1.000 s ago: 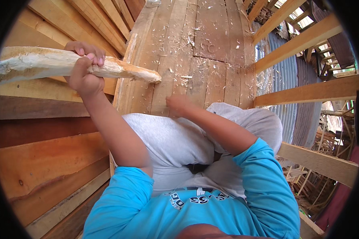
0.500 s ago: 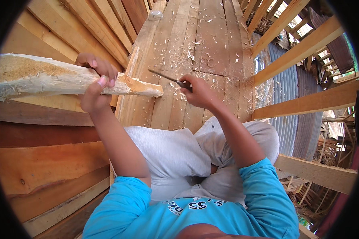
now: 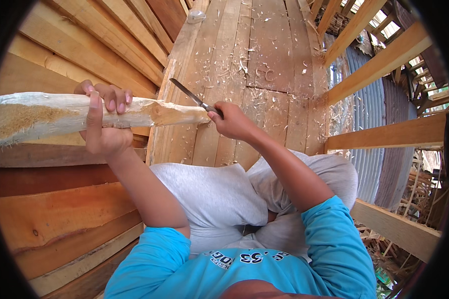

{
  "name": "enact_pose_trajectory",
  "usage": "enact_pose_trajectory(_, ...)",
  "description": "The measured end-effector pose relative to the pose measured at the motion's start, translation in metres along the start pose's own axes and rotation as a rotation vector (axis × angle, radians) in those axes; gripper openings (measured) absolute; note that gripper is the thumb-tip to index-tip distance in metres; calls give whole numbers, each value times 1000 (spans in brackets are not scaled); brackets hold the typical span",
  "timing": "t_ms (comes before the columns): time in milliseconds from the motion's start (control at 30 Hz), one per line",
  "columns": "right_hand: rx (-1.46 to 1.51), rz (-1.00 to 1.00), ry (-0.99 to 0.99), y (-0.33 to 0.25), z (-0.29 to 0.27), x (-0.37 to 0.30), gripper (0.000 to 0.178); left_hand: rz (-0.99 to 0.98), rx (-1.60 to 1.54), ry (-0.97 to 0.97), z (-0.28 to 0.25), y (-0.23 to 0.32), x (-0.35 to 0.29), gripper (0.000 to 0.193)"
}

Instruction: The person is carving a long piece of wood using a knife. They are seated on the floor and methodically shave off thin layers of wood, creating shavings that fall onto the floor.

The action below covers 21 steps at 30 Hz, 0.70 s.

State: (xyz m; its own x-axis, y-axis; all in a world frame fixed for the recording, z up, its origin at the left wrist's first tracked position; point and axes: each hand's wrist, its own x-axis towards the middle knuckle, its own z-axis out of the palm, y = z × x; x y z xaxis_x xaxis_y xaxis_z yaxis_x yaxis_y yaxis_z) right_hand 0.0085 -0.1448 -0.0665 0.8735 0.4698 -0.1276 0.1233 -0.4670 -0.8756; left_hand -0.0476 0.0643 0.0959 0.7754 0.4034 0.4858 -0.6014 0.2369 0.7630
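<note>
A thick, pale wooden pole (image 3: 149, 112) with its bark stripped comes in from the left edge, its narrower carved end towards the middle. My left hand (image 3: 105, 114) is wrapped round it, fingers over the far side and thumb across the top. In my right hand (image 3: 232, 119) is a knife (image 3: 187, 93), gripped by its dark handle just beyond the pole's carved end. The blade points away and to the left, lying past the far side of that end. Whether the knife touches the wood I cannot tell.
Pale shavings litter the plank floor (image 3: 269, 60). A wooden plank wall (image 3: 60, 214) rises on the left, with a small clear object (image 3: 196, 16) near its far end. On the right stands a railing of wooden bars (image 3: 384, 134), with corrugated metal sheets (image 3: 369, 114) beyond.
My right hand has moved left with the knife, closer to the pole's end. My left hand has shifted left along the pole, and its thumb now points away from me. The pole looks turned.
</note>
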Motion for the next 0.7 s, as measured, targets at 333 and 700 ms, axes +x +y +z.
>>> enact_pose_trajectory(333,-96,394,18,19,-10,14,64,-52,-9,46,28,-30,-6,21)
enact_pose_trajectory(700,-303,273,-18,48,-25,16,34,-3,-3,-19,60,-38,-16,17)
